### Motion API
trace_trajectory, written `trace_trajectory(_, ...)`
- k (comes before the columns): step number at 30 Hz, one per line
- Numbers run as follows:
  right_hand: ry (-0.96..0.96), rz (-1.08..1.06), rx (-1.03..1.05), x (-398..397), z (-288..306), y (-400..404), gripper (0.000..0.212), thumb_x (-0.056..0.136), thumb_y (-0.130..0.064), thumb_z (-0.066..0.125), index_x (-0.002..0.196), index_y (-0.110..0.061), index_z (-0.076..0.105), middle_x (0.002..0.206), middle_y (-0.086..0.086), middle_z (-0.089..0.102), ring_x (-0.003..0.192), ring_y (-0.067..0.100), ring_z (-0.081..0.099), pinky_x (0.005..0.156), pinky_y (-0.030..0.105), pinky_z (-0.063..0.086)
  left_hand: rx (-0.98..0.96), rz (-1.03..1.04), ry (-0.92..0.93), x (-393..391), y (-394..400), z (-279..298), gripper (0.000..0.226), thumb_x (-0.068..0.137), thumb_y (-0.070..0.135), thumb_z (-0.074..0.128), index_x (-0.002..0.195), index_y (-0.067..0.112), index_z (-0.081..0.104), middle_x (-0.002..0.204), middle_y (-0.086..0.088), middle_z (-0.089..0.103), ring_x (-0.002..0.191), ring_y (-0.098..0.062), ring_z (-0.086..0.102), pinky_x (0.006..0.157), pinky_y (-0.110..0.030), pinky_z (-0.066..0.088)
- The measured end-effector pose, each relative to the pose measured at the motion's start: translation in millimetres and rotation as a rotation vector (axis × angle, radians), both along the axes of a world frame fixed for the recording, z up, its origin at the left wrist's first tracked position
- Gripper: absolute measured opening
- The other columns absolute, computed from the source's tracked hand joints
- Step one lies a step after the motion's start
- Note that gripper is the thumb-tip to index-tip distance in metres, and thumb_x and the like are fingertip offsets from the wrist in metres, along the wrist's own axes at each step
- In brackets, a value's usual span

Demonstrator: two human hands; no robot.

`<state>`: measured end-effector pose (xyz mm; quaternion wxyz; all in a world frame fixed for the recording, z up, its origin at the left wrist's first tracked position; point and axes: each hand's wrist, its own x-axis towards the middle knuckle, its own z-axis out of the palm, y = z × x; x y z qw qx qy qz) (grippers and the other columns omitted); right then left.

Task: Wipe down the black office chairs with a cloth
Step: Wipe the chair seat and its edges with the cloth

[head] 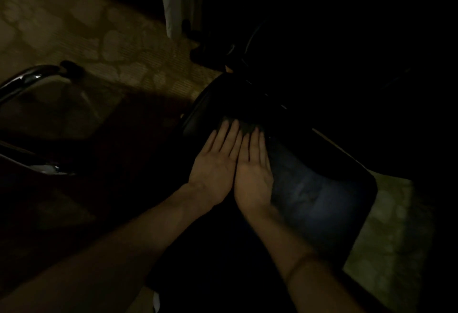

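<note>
Dim carpet (74,27); flat hands on black chair (322,201).

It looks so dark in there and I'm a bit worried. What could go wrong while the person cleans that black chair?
1. The room is very dim, and the black chair is hard to see, so smudges may be missed.
2. The left hand and right hand lie flat, side by side on the chair; no cloth is clearly visible, so bare palms might leave marks.
3. A shiny metal frame sits close on the left; in this dark, bumping it seems possible.
</note>
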<state>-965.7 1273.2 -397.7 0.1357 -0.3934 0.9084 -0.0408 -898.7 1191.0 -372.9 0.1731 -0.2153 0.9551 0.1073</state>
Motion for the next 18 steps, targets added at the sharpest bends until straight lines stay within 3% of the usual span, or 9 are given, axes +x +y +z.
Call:
trace_trajectory(3, -0.007, 0.018, -0.045, 22.8, 6.0, 29.8, 0.055, 0.09, -0.002, 0.031, 0.144, 0.005, 0.028, 0.149, 0.025, 0.041, 0.138, 0.034, 0.042, 0.111, 0.042, 0.041, -0.007, 0.029, 0.034, 22.6, 35.3, -4.8, 0.062, 0.099, 0.021, 0.007, 0.154, 0.0, -0.014, 0.16, -0.022, -0.021, 0.149, -0.036, -0.017, 0.123, -0.046, -0.003)
trace_trajectory(7, -0.037, 0.015, 0.004, 46.6, 15.2, 61.2, 0.055, 0.092, -0.004, 0.032, 0.146, 0.004, 0.024, 0.15, 0.024, 0.038, 0.139, 0.034, 0.041, 0.114, 0.037, 0.022, -0.025, 0.055, 0.134, 45.6, 68.9, -14.0, 0.064, 0.095, 0.017, 0.014, 0.154, -0.005, 0.004, 0.161, -0.026, -0.001, 0.151, -0.039, 0.004, 0.124, -0.047, 0.006)
trace_trajectory(8, -0.044, 0.015, 0.023, 50.2, 15.7, 66.2, 0.055, 0.092, -0.004, 0.032, 0.145, 0.004, 0.025, 0.15, 0.024, 0.038, 0.139, 0.034, 0.041, 0.114, 0.038, 0.021, -0.029, 0.053, 0.154, 48.3, 74.2, -15.0, 0.065, 0.094, 0.017, 0.015, 0.153, -0.007, 0.001, 0.161, -0.027, 0.0, 0.151, -0.039, 0.005, 0.123, -0.047, 0.005)
trace_trajectory(12, -0.036, 0.03, 0.038, 52.6, 13.8, 72.6, 0.054, 0.092, -0.006, 0.034, 0.145, 0.004, 0.029, 0.151, 0.024, 0.038, 0.139, 0.033, 0.04, 0.113, 0.04, 0.029, -0.037, 0.017, 0.1, 50.4, 78.7, -11.5, 0.067, 0.096, 0.017, 0.017, 0.15, -0.007, -0.014, 0.159, -0.029, -0.009, 0.15, -0.041, -0.007, 0.121, -0.048, -0.006)
trace_trajectory(15, -0.044, 0.049, 0.036, 43.7, 15.1, 67.3, 0.051, 0.091, -0.006, 0.036, 0.14, 0.007, 0.043, 0.147, 0.025, 0.043, 0.137, 0.035, 0.044, 0.109, 0.044, 0.043, 0.003, 0.013, 0.081, 43.6, 70.2, -6.6, 0.065, 0.094, 0.018, 0.012, 0.153, -0.007, -0.001, 0.159, -0.029, -0.005, 0.149, -0.04, -0.004, 0.124, -0.046, -0.002)
trace_trajectory(18, -0.019, 0.087, 0.056, 16.3, 14.5, 48.5, 0.053, 0.088, -0.005, 0.034, 0.137, 0.01, 0.045, 0.145, 0.027, 0.045, 0.135, 0.036, 0.045, 0.108, 0.046, 0.043, 0.019, -0.006, -0.007, 22.4, 50.8, -0.1, 0.061, 0.1, 0.021, 0.009, 0.15, -0.004, -0.017, 0.157, -0.026, -0.023, 0.147, -0.037, -0.021, 0.122, -0.045, -0.009)
